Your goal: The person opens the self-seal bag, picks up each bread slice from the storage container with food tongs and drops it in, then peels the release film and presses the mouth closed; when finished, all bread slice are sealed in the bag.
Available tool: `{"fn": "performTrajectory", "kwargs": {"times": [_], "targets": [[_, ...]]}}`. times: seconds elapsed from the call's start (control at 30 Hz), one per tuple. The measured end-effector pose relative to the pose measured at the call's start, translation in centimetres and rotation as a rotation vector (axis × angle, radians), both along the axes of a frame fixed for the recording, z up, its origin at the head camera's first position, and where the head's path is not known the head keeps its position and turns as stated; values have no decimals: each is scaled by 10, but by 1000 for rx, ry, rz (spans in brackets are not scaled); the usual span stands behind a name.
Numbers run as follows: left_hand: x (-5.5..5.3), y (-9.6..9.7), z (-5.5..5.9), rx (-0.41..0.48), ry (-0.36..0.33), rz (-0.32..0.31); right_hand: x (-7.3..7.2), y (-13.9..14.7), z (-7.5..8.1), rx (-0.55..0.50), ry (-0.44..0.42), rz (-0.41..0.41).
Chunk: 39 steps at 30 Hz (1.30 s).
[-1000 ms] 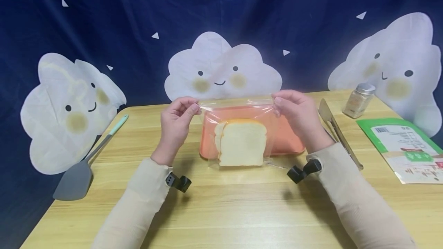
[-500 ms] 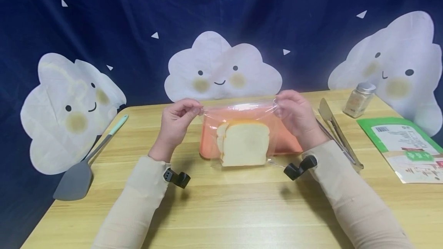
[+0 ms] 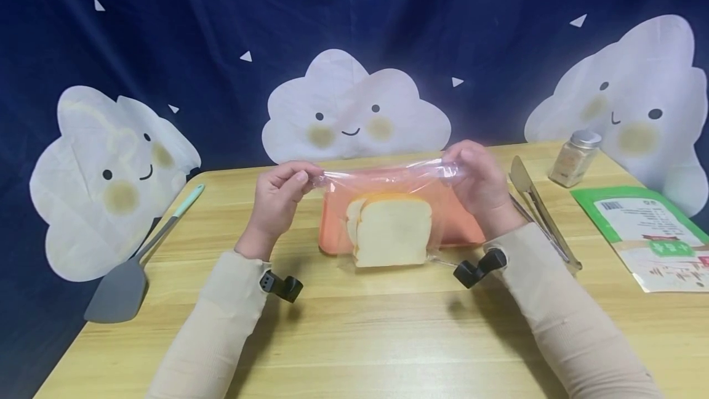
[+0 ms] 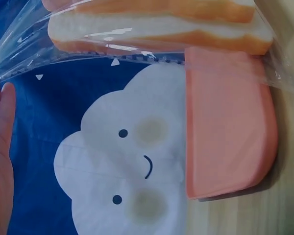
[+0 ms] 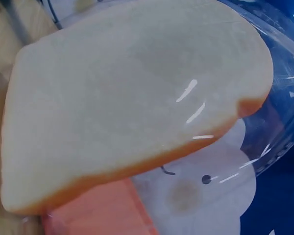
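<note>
A clear plastic bag (image 3: 340, 186) with slices of white bread (image 3: 393, 231) inside is held upright between my two hands. My left hand (image 3: 275, 202) pinches the bag's upper left corner between thumb and fingers. At the upper right corner my right hand (image 3: 480, 180) grips the plastic, its fingertips partly hidden. In the left wrist view the bread (image 4: 157, 29) shows edge-on with brown crusts, and part of my left hand (image 4: 1, 156) is at the left. The right wrist view is filled by a slice's pale face (image 5: 127, 93) behind shiny plastic.
An orange tray (image 3: 462, 220) lies behind the bag on the wooden table (image 3: 376, 337). To the left is a grey spatula (image 3: 119, 291). Metal tongs (image 3: 543, 214), a glass shaker (image 3: 575, 159) and a green and white packet (image 3: 645, 239) lie or stand to the right.
Over the last second the bag and bread have shifted slightly right. The bag's top edge now looks more folded and bunched between the hands. Both hands keep their hold.
</note>
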<state>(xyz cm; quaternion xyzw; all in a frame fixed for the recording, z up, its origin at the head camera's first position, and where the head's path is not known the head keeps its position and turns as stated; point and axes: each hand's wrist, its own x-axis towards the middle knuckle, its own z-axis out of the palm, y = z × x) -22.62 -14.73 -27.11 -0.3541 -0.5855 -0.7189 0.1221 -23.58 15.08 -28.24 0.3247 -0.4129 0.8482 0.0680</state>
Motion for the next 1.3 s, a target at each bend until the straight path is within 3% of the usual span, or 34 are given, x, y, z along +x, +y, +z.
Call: {"fn": "performTrajectory", "kwargs": {"times": [0.17,0.4,0.6,0.8,0.93,1.03,1.17,1.3], "targets": [[1,2,4,-46,-27,141,3,-1,5,82,-59,-168],[2,3,9,-103,-51,233,4,1,4,223,-59,-348],[-1,-4,12,-247,-25,311,4,6,4,252,0,-347],[1,-4,12,-286,25,342,4,7,4,287,-8,-366],[2,1,11,-299,68,339,5,14,13,443,-43,-392],[2,6,11,-319,95,326,7,19,30,649,-33,-391],[3,9,12,-319,125,337,8,6,59,953,37,-399],[4,12,14,-289,137,328,5,-24,75,1113,136,-325]]}}
